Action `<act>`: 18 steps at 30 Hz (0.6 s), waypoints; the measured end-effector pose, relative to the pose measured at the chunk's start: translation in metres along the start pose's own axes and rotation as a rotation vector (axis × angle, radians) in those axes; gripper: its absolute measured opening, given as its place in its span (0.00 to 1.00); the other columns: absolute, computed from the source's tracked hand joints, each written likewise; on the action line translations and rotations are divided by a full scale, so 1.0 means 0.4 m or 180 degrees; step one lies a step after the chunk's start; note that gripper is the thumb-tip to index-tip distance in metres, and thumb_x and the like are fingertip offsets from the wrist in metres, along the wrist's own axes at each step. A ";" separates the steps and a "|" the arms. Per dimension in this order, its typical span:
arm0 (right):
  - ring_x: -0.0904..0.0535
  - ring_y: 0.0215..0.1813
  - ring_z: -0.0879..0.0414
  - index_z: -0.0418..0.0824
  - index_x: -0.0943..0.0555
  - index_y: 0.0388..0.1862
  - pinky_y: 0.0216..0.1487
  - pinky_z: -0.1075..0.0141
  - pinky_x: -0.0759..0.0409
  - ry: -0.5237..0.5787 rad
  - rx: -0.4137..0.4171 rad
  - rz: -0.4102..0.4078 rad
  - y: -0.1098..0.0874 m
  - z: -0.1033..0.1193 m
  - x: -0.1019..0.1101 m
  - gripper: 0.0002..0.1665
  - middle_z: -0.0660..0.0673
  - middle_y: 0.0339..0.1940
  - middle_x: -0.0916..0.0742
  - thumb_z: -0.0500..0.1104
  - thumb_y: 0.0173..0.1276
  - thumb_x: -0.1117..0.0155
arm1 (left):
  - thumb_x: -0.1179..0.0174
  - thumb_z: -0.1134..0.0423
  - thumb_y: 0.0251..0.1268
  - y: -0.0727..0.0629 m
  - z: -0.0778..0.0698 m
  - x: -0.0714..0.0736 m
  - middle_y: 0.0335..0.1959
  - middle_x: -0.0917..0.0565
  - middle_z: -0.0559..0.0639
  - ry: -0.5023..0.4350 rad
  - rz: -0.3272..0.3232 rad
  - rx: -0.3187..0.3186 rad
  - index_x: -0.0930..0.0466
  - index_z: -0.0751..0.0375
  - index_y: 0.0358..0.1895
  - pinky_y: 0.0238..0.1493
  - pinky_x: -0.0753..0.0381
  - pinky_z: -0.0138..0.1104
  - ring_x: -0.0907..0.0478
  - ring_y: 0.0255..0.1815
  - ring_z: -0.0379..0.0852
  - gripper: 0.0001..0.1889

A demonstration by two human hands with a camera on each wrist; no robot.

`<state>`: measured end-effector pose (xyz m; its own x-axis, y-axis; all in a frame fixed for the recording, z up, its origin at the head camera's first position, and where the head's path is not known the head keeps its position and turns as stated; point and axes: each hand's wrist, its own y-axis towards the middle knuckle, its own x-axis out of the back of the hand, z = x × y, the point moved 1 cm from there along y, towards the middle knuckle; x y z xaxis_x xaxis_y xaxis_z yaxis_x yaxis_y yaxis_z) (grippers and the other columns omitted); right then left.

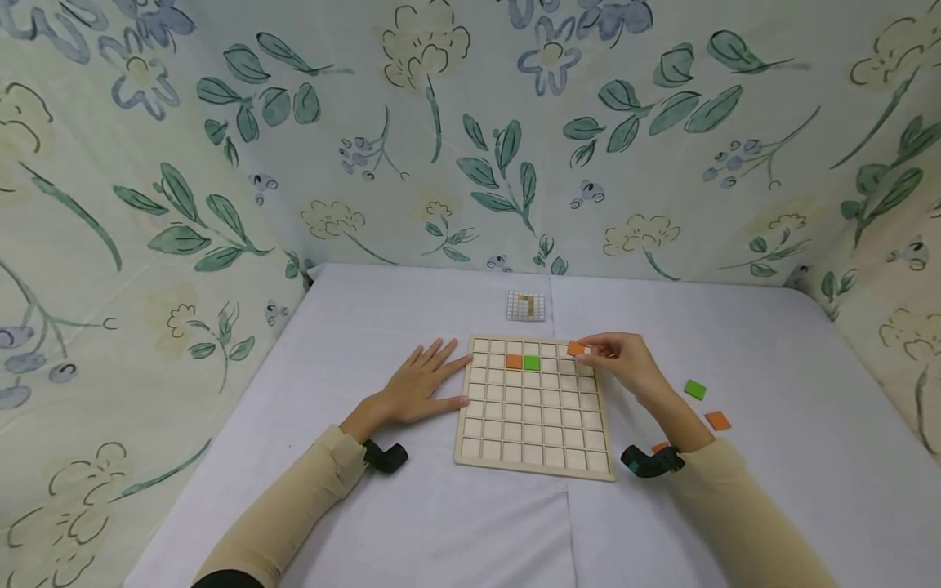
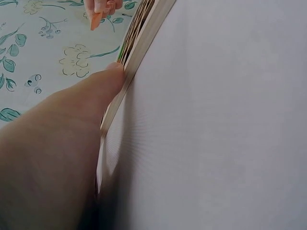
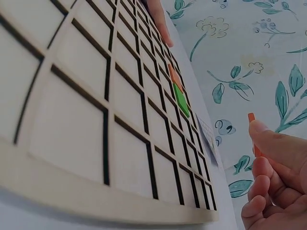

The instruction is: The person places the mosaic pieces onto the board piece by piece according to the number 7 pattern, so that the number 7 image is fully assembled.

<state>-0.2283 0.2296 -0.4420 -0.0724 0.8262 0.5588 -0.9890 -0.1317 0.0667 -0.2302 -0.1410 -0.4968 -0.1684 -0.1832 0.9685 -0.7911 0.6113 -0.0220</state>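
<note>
A wooden grid board (image 1: 532, 472) lies flat on the white-covered table. My left hand (image 1: 415, 385) rests beside it, fingers spread, with fingertips at the board's left edge. In the left wrist view the thumb (image 2: 103, 81) meets the board's side. My right hand (image 1: 628, 361) pinches an orange square tile (image 1: 576, 348) between thumb and fingers over the board's far right corner. The right wrist view shows this tile edge-on, raised above the board. Side by side in an upper row sit another orange tile (image 1: 514, 362) and a green tile (image 1: 532, 363).
Behind the board lies a small card (image 1: 512, 314) printed with a coloured grid. To the right are a loose green tile (image 1: 694, 389) and a loose orange tile (image 1: 718, 420). Another orange tile (image 1: 659, 447) is partly hidden by the right wrist. Flowered cloth (image 1: 485, 220) hangs behind.
</note>
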 end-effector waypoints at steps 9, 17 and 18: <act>0.29 0.33 0.53 0.27 0.16 0.52 0.29 0.71 0.30 0.0201 -0.0104 0.0178 0.021 0.002 -0.044 0.22 0.44 0.29 0.21 0.38 0.62 0.25 | 0.61 0.24 0.67 -0.001 0.001 -0.001 0.82 0.60 0.50 -0.0033 0.0022 0.0015 0.55 0.38 0.81 0.76 0.68 0.52 0.68 0.81 0.54 0.44; 0.28 0.29 0.56 0.27 0.16 0.52 0.27 0.71 0.29 0.0288 -0.0138 0.0304 0.029 0.003 -0.066 0.20 0.44 0.28 0.19 0.36 0.63 0.26 | 0.61 0.25 0.68 -0.001 -0.001 0.000 0.82 0.60 0.51 -0.0020 0.0018 0.0009 0.56 0.38 0.81 0.76 0.68 0.52 0.67 0.81 0.55 0.43; 0.28 0.29 0.56 0.27 0.16 0.52 0.27 0.71 0.29 0.0277 -0.0146 0.0312 0.030 0.002 -0.068 0.20 0.45 0.28 0.19 0.36 0.63 0.26 | 0.61 0.24 0.68 0.000 -0.002 0.000 0.82 0.60 0.50 -0.0008 0.0030 0.0021 0.56 0.37 0.81 0.76 0.69 0.52 0.67 0.81 0.54 0.43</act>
<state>-0.2382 0.2051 -0.4556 -0.1777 0.8552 0.4868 -0.9814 -0.1905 -0.0236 -0.2297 -0.1407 -0.4965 -0.1775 -0.1794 0.9676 -0.7933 0.6080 -0.0328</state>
